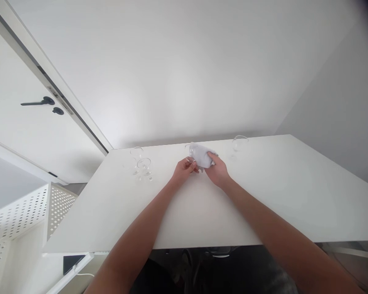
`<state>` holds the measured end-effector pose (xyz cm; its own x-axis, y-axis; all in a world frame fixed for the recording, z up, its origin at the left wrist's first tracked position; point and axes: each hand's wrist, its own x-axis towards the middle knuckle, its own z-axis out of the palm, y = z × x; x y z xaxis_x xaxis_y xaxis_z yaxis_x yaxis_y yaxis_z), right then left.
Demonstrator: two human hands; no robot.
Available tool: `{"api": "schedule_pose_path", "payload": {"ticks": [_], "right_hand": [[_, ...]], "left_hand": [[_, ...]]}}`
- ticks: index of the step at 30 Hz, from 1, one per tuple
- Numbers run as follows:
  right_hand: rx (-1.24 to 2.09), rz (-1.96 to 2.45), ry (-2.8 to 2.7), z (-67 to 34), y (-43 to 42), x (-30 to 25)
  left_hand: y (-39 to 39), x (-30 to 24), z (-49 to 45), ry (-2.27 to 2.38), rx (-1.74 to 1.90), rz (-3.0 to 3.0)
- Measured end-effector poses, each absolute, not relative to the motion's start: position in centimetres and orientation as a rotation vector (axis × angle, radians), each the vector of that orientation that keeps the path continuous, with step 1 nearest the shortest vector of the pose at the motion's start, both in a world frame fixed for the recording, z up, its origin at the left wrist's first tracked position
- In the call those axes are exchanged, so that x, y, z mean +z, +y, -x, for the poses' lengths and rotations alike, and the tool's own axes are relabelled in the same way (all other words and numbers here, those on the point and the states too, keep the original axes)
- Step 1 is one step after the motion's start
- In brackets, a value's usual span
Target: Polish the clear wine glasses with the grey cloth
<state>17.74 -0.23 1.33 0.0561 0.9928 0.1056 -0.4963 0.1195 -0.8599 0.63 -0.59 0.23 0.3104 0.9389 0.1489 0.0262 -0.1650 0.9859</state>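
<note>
Above the middle of the white table, my left hand has its fingers closed around the lower part of a clear wine glass. My right hand grips a pale cloth, thumb on top, and presses it against the right side of that glass. The cloth covers much of the bowl, so the glass shows only in part.
Two clear stemmed glasses stand to the left, one farther back and one nearer. Another clear glass is near the table's back edge on the right. A wall rises behind; a door is at the left.
</note>
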Motion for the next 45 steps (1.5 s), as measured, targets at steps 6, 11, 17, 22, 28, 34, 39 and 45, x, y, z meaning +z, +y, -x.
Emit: {"api": "schedule_pose_path", "payload": {"ticks": [6, 11, 17, 22, 28, 34, 39, 45], "right_hand": [[1.132, 0.968, -0.947, -18.2, -0.3, 0.5], [1.032, 1.072, -0.988, -18.3, -0.7, 1.1], [1.083, 1.087, -0.993, -18.0, -1.6, 2.4], [1.147, 1.036, -1.109, -17.7, -2.4, 3.1], [1.196, 0.796, -1.364, -17.4, -3.0, 3.9], [1.205, 0.852, -1.426, -17.9, -2.9, 3.9], [0.874, 0.736, -1.738, -18.2, -2.9, 3.8], [0.777, 0.731, -1.830, -18.2, -2.5, 3.3]], "left_hand": [[-0.4, -0.3, -0.9, 0.888, 1.033, -1.508], [-0.2, -1.0, -1.3, 0.748, 1.086, -1.293], [-0.6, -0.1, -1.1, 0.824, 1.137, -1.366], [-0.9, 0.5, -1.0, 0.853, 1.139, -1.340], [-1.1, 0.8, -1.3, 0.870, 1.170, -1.220], [-1.0, 0.9, -1.1, 0.698, 1.155, -1.107], [-1.0, 0.9, -0.9, 0.751, 1.189, -1.187], [-0.9, 0.8, -0.7, 0.844, 1.238, -1.226]]}}
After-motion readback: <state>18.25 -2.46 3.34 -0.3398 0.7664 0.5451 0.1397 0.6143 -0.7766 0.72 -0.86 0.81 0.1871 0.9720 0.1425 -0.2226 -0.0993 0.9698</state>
